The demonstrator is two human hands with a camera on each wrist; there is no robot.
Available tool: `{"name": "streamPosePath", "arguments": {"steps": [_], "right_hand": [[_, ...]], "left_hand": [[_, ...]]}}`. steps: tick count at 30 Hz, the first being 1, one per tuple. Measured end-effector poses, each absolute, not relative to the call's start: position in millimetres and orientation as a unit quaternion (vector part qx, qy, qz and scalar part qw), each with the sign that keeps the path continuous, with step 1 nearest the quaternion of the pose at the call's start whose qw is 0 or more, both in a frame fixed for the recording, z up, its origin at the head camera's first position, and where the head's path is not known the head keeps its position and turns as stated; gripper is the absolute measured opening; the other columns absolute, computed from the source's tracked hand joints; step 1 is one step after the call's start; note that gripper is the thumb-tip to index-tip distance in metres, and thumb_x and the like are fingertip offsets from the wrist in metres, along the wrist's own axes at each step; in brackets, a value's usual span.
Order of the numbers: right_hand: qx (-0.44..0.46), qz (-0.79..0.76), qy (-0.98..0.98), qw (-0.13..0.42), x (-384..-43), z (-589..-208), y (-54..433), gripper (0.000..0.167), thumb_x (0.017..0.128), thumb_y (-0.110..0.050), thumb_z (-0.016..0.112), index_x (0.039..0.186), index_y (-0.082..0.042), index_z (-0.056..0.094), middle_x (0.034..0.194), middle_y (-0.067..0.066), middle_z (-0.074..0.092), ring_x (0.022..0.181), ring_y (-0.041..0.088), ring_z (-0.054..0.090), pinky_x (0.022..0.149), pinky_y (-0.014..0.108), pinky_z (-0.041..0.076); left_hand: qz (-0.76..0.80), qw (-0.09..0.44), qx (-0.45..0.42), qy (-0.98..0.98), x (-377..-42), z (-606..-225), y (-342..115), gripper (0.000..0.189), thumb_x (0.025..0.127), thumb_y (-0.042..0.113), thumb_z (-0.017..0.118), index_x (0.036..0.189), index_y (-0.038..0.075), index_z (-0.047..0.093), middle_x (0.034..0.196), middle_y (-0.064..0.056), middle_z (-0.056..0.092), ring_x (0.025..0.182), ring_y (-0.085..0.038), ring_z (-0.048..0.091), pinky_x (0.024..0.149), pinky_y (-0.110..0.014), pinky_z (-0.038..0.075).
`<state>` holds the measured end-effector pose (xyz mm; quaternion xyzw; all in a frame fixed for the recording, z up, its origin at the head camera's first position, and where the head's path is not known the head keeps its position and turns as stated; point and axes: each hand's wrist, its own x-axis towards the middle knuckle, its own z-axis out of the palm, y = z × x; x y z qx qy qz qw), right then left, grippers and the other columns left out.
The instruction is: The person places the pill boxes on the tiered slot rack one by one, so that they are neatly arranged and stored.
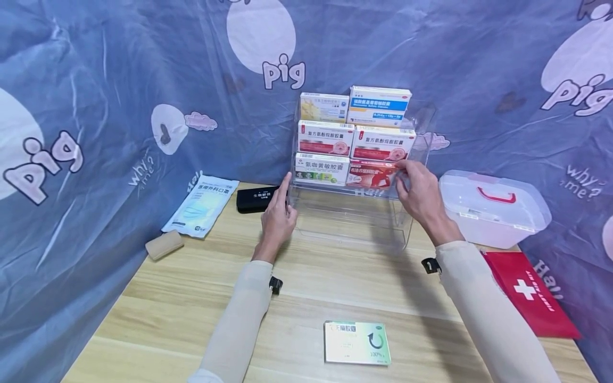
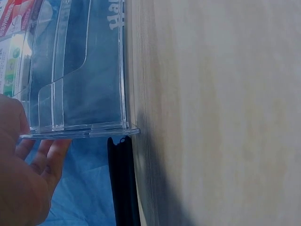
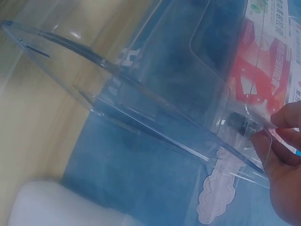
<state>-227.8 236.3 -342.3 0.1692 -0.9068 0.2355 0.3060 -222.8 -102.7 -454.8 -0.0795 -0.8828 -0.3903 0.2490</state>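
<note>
A clear plastic display rack (image 1: 351, 221) stands on the table with medicine boxes in its tiers. My right hand (image 1: 422, 194) pinches the right end of a red medicine box (image 1: 369, 174) in the lowest filled tier; thumb and index finger show at that end in the right wrist view. A white and green medicine box (image 1: 320, 169) sits left of it. My left hand (image 1: 279, 218) holds the rack's left side panel, its fingers (image 2: 56, 153) outside the panel. Two white and red boxes (image 1: 325, 138) fill the tier above, with a yellow box (image 1: 324, 108) and a blue and white box (image 1: 379, 106) on top.
A green and white medicine box (image 1: 357, 343) lies near the front. Left are a mask packet (image 1: 201, 206), a tan roll (image 1: 164, 245) and a black case (image 1: 254, 200). Right are a translucent lidded box (image 1: 495, 207) and a red first aid pouch (image 1: 531, 295). Patterned cloth hangs behind.
</note>
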Motion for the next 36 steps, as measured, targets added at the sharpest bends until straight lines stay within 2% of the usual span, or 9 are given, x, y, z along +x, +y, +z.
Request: {"name": "streamPosePath", "arguments": {"steps": [8, 12, 15, 23, 26, 30, 36], "right_hand": [[0.156, 0.237, -0.907, 0.312, -212, -338, 240, 0.042, 0.094, 0.004, 0.066, 0.136, 0.008, 0.062, 0.126, 0.032, 0.068, 0.11, 0.048, 0.066, 0.1, 0.063, 0.052], [0.157, 0.243, -0.903, 0.316, -199, -338, 244, 0.044, 0.094, 0.004, 0.067, 0.137, 0.008, 0.061, 0.136, 0.032, 0.065, 0.124, 0.05, 0.062, 0.109, 0.063, 0.048], [0.159, 0.252, -0.897, 0.326, -187, -338, 246, 0.043, 0.093, 0.004, 0.068, 0.135, 0.007, 0.063, 0.137, 0.03, 0.066, 0.128, 0.049, 0.061, 0.111, 0.062, 0.046], [0.191, 0.256, -0.888, 0.329, -158, -342, 251, 0.039, 0.09, 0.006, 0.072, 0.129, 0.006, 0.068, 0.127, 0.029, 0.07, 0.12, 0.047, 0.064, 0.105, 0.059, 0.047], [0.204, 0.246, -0.891, 0.323, -145, -349, 253, 0.038, 0.088, 0.007, 0.073, 0.126, 0.006, 0.069, 0.123, 0.027, 0.072, 0.111, 0.044, 0.066, 0.097, 0.055, 0.049], [0.236, 0.223, -0.899, 0.294, -130, -360, 255, 0.035, 0.087, 0.007, 0.075, 0.121, 0.004, 0.071, 0.115, 0.022, 0.075, 0.102, 0.039, 0.07, 0.089, 0.05, 0.05], [0.278, 0.217, -0.916, 0.19, -115, -369, 250, 0.024, 0.09, 0.0, 0.079, 0.113, -0.003, 0.074, 0.11, 0.012, 0.078, 0.098, 0.03, 0.075, 0.084, 0.051, 0.061]], "left_hand": [[-0.39, 0.248, -0.081, -0.883, -222, -455, -101, 0.098, 0.09, -0.002, 0.059, 0.172, 0.04, 0.024, 0.153, -0.01, 0.061, 0.086, -0.035, 0.061, 0.06, -0.041, 0.045], [-0.391, 0.245, -0.08, -0.884, -221, -456, -101, 0.099, 0.09, -0.003, 0.059, 0.172, 0.04, 0.024, 0.154, -0.009, 0.061, 0.085, -0.034, 0.06, 0.061, -0.042, 0.045], [-0.391, 0.246, -0.08, -0.883, -221, -456, -101, 0.099, 0.089, -0.002, 0.059, 0.172, 0.04, 0.024, 0.154, -0.009, 0.061, 0.087, -0.035, 0.062, 0.061, -0.044, 0.048], [-0.391, 0.251, -0.08, -0.882, -221, -456, -100, 0.099, 0.089, -0.002, 0.059, 0.172, 0.04, 0.025, 0.155, -0.009, 0.061, 0.085, -0.034, 0.061, 0.059, -0.042, 0.045], [-0.39, 0.252, -0.082, -0.882, -222, -456, -100, 0.098, 0.089, -0.003, 0.059, 0.172, 0.039, 0.025, 0.153, -0.01, 0.061, 0.084, -0.034, 0.06, 0.059, -0.041, 0.044], [-0.389, 0.253, -0.085, -0.882, -221, -455, -100, 0.097, 0.09, -0.003, 0.059, 0.172, 0.038, 0.026, 0.152, -0.01, 0.062, 0.084, -0.034, 0.06, 0.059, -0.04, 0.044], [-0.391, 0.253, -0.08, -0.881, -222, -454, -101, 0.098, 0.089, -0.004, 0.059, 0.172, 0.038, 0.026, 0.153, -0.01, 0.061, 0.085, -0.035, 0.061, 0.06, -0.043, 0.046]]}}
